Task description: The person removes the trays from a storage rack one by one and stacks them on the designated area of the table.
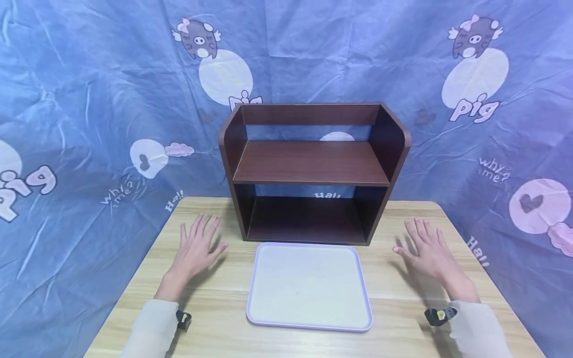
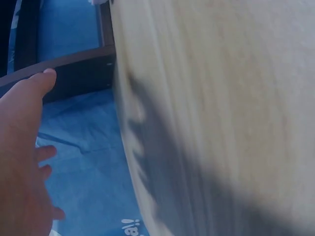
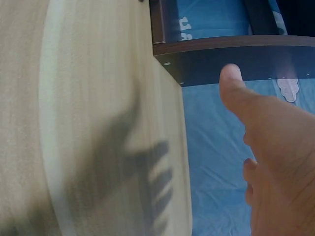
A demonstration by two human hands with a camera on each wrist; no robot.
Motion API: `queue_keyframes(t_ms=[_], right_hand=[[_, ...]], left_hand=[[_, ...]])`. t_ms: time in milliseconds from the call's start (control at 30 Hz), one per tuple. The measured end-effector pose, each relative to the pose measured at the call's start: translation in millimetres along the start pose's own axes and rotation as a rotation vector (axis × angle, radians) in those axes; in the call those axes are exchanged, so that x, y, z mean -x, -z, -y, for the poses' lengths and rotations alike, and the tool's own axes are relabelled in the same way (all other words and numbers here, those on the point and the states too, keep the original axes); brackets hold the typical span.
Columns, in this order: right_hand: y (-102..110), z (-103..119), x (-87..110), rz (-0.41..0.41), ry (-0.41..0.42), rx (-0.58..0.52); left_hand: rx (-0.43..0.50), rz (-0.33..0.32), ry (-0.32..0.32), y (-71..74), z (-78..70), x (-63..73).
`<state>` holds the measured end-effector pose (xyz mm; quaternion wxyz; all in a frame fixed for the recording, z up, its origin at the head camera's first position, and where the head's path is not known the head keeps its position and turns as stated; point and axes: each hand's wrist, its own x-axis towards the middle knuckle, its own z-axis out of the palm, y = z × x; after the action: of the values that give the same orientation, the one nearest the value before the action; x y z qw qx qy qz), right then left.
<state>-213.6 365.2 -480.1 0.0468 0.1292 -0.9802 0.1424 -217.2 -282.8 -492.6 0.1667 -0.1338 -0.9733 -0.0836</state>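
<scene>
My left hand [image 1: 197,251] is held over the left side of the table, fingers spread and nothing in it; its shadow falls on the wood in the left wrist view. On the opposite side my right hand [image 1: 425,251] hovers likewise, fingers apart and holding nothing. Between the two hands lies a white tray [image 1: 309,286] with a pale lilac rim. Right behind the tray stands a dark brown two-tier shelf [image 1: 311,161], both its levels bare. Each hand is apart from the tray and the shelf.
A light wood-grain table [image 1: 215,323] carries the tray and shelf. Blue cloth [image 1: 89,99] printed with pigs and lettering hangs behind the table and along both sides. Black wrist devices [image 1: 440,315] sit at the pale sleeves [image 1: 154,328].
</scene>
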Motion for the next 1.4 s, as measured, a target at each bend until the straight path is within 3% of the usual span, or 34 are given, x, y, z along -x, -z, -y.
queue_keyframes(t_ms=[267,567,800,1400], right_hand=[[-6.1,5.0,3.0,0.037,-0.050,0.024],[-11.0,8.2,4.9,0.058,-0.065,0.023],[-13.0,8.6,2.9,0.060,-0.068,0.019],[-12.6,7.8,2.2,0.070,-0.077,-0.003]], left_hand=[[-0.027,0.078,0.034,-9.2,-3.1,4.1],[-0.013,0.162,0.078,-10.4,-4.0,6.6],[-0.042,0.164,0.094,-11.6,-3.5,11.1],[-0.001,0.180,0.120,-7.1,-7.2,13.1]])
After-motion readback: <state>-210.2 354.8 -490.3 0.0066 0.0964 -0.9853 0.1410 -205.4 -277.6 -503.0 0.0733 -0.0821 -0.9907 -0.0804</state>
